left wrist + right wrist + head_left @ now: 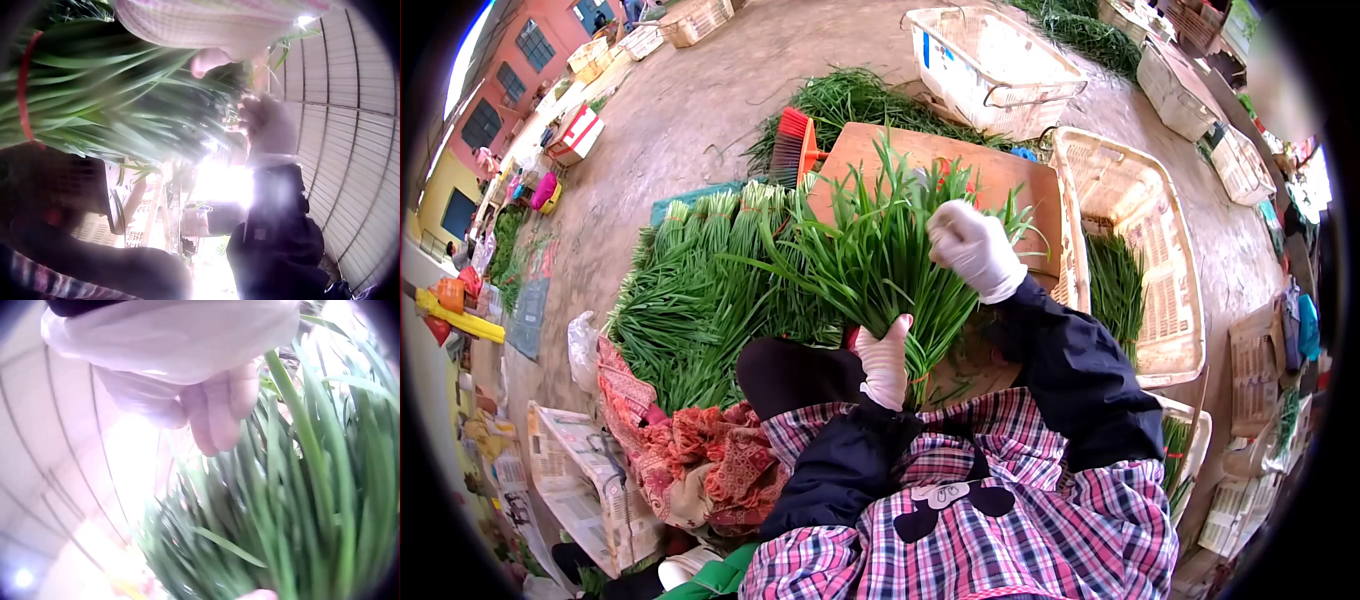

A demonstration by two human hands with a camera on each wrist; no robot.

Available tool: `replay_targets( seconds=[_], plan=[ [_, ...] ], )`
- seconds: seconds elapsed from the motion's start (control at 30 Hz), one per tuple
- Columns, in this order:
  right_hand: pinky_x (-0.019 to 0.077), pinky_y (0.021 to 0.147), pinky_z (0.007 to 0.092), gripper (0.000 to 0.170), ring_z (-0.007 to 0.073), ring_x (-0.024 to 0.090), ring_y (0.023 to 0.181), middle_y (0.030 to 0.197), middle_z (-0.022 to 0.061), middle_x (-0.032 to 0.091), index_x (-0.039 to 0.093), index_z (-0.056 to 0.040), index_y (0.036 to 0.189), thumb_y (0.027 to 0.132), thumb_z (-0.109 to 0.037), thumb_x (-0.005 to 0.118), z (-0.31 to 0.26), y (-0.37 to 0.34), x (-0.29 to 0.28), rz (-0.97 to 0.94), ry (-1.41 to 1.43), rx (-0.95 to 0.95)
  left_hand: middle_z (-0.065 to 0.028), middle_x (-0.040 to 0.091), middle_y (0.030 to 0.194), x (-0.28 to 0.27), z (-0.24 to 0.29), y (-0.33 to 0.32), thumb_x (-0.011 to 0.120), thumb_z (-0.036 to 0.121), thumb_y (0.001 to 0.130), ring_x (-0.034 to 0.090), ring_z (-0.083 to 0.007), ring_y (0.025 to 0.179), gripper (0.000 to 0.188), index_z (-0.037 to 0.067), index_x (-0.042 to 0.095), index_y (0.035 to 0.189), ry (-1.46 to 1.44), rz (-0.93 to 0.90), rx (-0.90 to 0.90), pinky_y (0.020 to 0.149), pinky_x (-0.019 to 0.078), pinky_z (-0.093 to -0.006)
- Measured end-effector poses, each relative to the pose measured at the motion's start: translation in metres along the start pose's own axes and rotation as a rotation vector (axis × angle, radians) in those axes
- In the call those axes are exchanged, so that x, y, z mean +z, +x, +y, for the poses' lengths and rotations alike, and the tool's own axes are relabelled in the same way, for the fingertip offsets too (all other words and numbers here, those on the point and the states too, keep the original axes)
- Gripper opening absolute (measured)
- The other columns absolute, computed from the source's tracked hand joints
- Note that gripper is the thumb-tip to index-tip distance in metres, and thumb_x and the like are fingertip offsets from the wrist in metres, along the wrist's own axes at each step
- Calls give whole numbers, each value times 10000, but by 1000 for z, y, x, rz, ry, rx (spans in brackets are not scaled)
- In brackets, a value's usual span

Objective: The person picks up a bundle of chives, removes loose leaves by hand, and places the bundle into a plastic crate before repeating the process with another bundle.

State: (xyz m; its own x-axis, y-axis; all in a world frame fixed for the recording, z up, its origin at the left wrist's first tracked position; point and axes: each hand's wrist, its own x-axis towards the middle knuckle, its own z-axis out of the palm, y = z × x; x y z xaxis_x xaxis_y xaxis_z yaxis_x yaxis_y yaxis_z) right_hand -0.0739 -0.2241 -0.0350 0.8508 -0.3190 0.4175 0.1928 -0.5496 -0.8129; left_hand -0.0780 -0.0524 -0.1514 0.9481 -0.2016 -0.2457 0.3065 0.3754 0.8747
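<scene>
My left hand [883,362], in a pale knitted glove, grips a large upright bunch of garlic chives [890,255] low on its stems, the thumb across the front. A red band [25,94] circles the bunch in the left wrist view. My right hand [972,245], in a white glove, is raised at the right of the leaf tops. Its fingers [215,419] curl in toward the palm beside the leaves in the right wrist view, and nothing shows between them. Below and behind the bunch lies a brown board [1020,190].
Tied chive bundles [710,260] lie in rows at the left. A red brush [792,150] stands by the board's far left corner, near loose greens [850,100]. White plastic crates stand behind [990,100] and at the right [1185,300]; the right one holds chives. A patterned red cloth [710,460] lies front left.
</scene>
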Motion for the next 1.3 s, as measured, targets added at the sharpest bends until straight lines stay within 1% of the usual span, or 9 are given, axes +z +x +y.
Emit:
replay_targets(
  seconds=[0.07,0.23,0.4,0.5,0.63,0.87,1.17,1.27,1.3],
  plan=[
    [488,526,276,115,170,624,540,643,90,643,598,-22,904,895,-136,617,-18,0,-20,-42,520,315,-7,681,987,1,4,-2,692,-29,798,611,-110,831,251,12,662,1044,-21,24,-6,782,491,-260],
    [496,543,284,261,163,629,559,660,90,653,664,23,815,868,-231,690,-31,-20,-51,-439,891,290,-14,681,987,1,6,-2,685,-27,800,613,-114,838,254,9,660,1050,23,2,64,788,496,-269],
    [480,600,271,349,100,591,639,697,24,632,622,-47,1180,831,-63,617,-34,-5,-32,-406,395,232,-17,677,993,2,6,-2,686,-21,802,613,-119,836,261,7,655,1059,73,12,25,792,500,-274],
    [478,530,341,400,227,607,527,595,69,601,624,-150,1224,827,-153,671,-31,1,-23,-332,-434,-114,-12,675,981,7,10,-7,693,-15,796,609,-119,826,257,11,654,1048,65,19,16,789,495,-274],
    [492,529,427,326,316,627,563,600,117,606,619,-156,1164,850,-242,619,-22,10,-8,-370,-774,-159,-2,678,946,8,8,-8,704,-4,783,603,-119,805,226,21,664,1004,63,25,45,782,484,-270],
    [482,477,447,84,335,630,540,540,109,568,580,-83,888,850,-145,537,-14,16,-4,-456,-903,-213,-8,681,940,4,3,-5,702,-6,789,610,-124,797,218,23,667,1002,59,23,24,763,492,-270],
    [457,442,442,83,318,595,488,518,90,538,546,-113,900,863,-187,553,2,9,-7,-429,-979,-236,-4,683,951,5,1,-6,693,-19,795,611,-111,797,211,26,672,1000,-25,18,17,760,497,-260],
    [467,479,363,73,246,592,492,591,94,591,578,-68,908,854,-108,605,7,-4,-2,-102,-296,-267,-6,684,955,6,6,-6,697,-11,797,611,-107,786,203,31,675,994,21,1,25,758,495,-260],
    [481,515,310,74,151,605,544,644,43,610,594,-22,904,860,-79,613,-9,-4,-6,-169,236,194,-3,684,953,6,6,-6,699,-11,794,610,-108,785,205,31,675,993,34,6,24,759,496,-262]
  ],
)
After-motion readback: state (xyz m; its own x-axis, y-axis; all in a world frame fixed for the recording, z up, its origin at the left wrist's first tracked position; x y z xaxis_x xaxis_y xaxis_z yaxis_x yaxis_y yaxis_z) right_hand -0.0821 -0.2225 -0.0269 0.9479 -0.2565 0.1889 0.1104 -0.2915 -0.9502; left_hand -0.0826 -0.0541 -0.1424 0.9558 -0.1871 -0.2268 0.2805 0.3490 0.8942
